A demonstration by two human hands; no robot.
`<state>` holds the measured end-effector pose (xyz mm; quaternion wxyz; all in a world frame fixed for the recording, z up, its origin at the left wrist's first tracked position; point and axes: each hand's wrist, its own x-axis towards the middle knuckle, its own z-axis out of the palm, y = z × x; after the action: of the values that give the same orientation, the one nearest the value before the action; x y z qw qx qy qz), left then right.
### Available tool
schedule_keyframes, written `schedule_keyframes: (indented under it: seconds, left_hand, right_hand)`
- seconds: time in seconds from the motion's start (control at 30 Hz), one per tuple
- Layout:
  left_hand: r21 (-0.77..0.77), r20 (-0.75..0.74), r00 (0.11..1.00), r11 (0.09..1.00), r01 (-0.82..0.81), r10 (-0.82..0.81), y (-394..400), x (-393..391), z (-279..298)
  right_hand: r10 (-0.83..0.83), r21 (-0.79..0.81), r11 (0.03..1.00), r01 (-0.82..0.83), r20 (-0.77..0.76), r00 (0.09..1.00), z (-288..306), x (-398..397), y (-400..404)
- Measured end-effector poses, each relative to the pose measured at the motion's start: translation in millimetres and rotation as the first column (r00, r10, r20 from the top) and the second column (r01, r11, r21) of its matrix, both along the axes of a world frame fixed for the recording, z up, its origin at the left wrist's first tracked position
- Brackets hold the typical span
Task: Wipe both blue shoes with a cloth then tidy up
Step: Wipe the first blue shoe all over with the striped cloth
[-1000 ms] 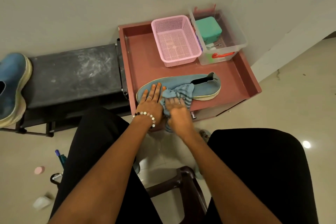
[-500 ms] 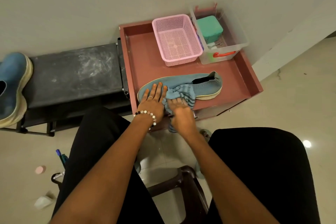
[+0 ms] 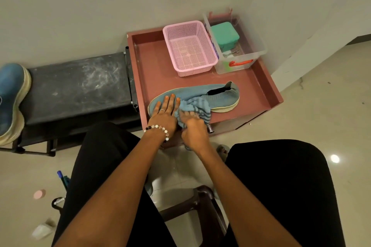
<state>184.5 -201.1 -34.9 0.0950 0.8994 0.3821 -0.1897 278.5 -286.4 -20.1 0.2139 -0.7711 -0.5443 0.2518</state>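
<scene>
A blue knit shoe (image 3: 218, 94) with a cream sole lies on its side on the maroon tray-top stand (image 3: 152, 74), toe pointing left. My left hand (image 3: 164, 112) presses flat on its toe with straight fingers. My right hand (image 3: 193, 126) grips a bunched blue striped cloth (image 3: 197, 106) against the middle of the shoe's near side. The second blue shoe (image 3: 11, 98) stands at the far left end of a black bench (image 3: 80, 86), partly cut off by the frame edge.
A pink mesh basket (image 3: 189, 48) and a clear box (image 3: 241, 60) holding a green case sit at the back of the stand. My black-clad legs and a dark stool (image 3: 202, 204) fill the foreground. Small items lie on the floor at lower left.
My right hand with the cloth has shifted slightly along the shoe's near side, in a wiping motion. My left hand has stayed pressed on the toe.
</scene>
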Motion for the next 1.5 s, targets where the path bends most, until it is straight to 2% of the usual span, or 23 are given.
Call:
schedule_keyframes:
  seconds: [0.07,0.1,0.17,0.23,0.3,0.33,0.4,0.47,0.53,0.6,0.67,0.73,0.8,0.87,0.9,1.03,1.1,1.17,1.23,1.3,1.37,1.43,1.5]
  left_hand:
    - [-0.005,0.028,1.000,1.000,-0.004,0.004,0.5,-1.0,-1.3]
    - [-0.001,0.045,0.999,1.000,-0.004,0.004,0.0,-1.0,-2.2]
    - [0.008,0.069,0.998,1.000,-0.013,0.012,-2.3,0.5,-3.0]
    - [0.018,0.093,0.995,0.999,-0.038,0.036,-4.9,2.1,-2.0]
    - [0.044,0.148,0.987,0.997,-0.068,0.060,-6.2,4.7,1.3]
    - [0.069,0.215,0.975,0.994,-0.080,0.064,-6.6,6.3,3.6]
    - [0.142,0.388,0.922,0.988,-0.067,0.007,-8.3,10.9,7.8]
    - [0.270,0.483,0.866,0.963,-0.005,-0.131,-8.3,19.1,8.1]
    - [0.341,0.466,0.854,0.938,0.066,-0.229,-9.1,28.6,8.4]
    - [0.343,0.400,0.878,0.931,0.125,-0.265,-11.7,37.4,6.8]
    - [0.282,0.300,0.928,0.950,0.137,-0.223,-14.7,43.6,4.6]
    - [0.192,0.211,0.966,0.975,0.109,-0.149,-16.2,47.6,-1.9]
    - [0.082,0.149,0.986,0.994,0.066,-0.078,-12.0,52.0,-4.9]
    - [0.050,0.123,0.989,0.996,0.072,-0.078,-6.6,54.0,-4.8]
    - [0.028,0.120,0.990,0.997,0.076,-0.079,-3.8,54.2,-4.7]
    - [-0.005,0.151,0.986,0.998,0.069,-0.067,-0.5,52.5,-4.8]
    - [-0.003,0.151,0.987,0.998,0.060,-0.059,1.1,52.9,-7.2]
    - [0.008,0.146,0.988,0.998,0.058,-0.058,1.6,53.5,-10.9]
    - [0.001,0.150,0.988,0.999,0.048,-0.047,0.5,54.4,-11.7]
    - [0.000,0.152,0.987,0.999,0.045,-0.045,0.1,54.6,-12.3]
    - [0.003,0.160,0.986,0.999,0.042,-0.042,0.4,54.4,-11.5]
    - [-0.037,0.133,0.990,0.998,0.050,-0.045,1.7,54.5,-7.0]
    - [-0.059,0.110,0.992,0.996,0.067,-0.060,1.3,53.9,-4.3]
  right_hand:
    - [0.029,-0.001,1.000,-0.031,-0.294,0.955,13.0,22.8,-12.4]
    - [-0.077,-0.022,0.997,0.075,-0.465,0.882,25.5,34.2,-18.9]
    - [-0.392,-0.185,0.909,0.375,-0.686,0.613,47.7,61.4,-30.1]
    - [-0.601,-0.340,0.707,0.620,-0.752,0.273,65.6,89.0,-42.3]
    - [-0.640,-0.425,0.484,0.765,-0.768,-0.022,73.7,115.0,-54.5]
    - [-0.619,-0.441,0.399,0.804,-0.776,-0.119,74.8,126.4,-60.2]
    - [-0.580,-0.416,0.288,0.863,-0.793,-0.188,77.0,140.6,-68.0]
    - [-0.559,-0.305,0.205,0.930,-0.817,-0.145,78.9,142.1,-68.6]
    - [-0.609,-0.117,0.125,0.985,-0.793,-0.017,78.5,135.7,-63.1]
    - [-0.741,0.043,0.128,0.991,-0.660,0.124,69.8,124.9,-52.5]
    - [-0.784,0.134,0.344,0.929,-0.503,0.363,54.6,112.2,-35.4]
    - [-0.664,0.158,0.674,0.722,-0.300,0.685,35.2,98.9,-15.5]
    - [-0.494,0.052,0.868,0.494,0.003,0.869,15.6,86.2,1.8]
    - [-0.319,-0.086,0.929,0.359,0.301,0.899,0.9,68.1,9.5]
    - [-0.235,-0.093,0.954,0.285,0.358,0.904,-2.9,58.6,8.7]
    - [0.098,-0.077,0.994,-0.075,0.360,0.928,3.3,79.8,-5.0]
    - [0.336,-0.075,0.940,-0.333,0.379,0.862,12.1,123.6,-8.3]
    - [0.400,-0.052,0.900,-0.433,0.493,0.773,15.2,161.2,-12.2]
    - [0.281,0.028,0.928,-0.372,0.603,0.746,15.1,162.5,-18.6]
    - [0.029,0.062,0.996,-0.068,0.492,0.870,14.6,124.9,-14.8]
    - [-0.187,0.192,0.972,0.138,0.267,0.945,5.9,86.8,-5.4]
    - [-0.082,0.287,0.956,0.062,0.059,0.995,9.3,68.3,0.4]
    - [0.063,0.204,0.978,-0.031,-0.152,0.986,19.3,83.4,-1.5]
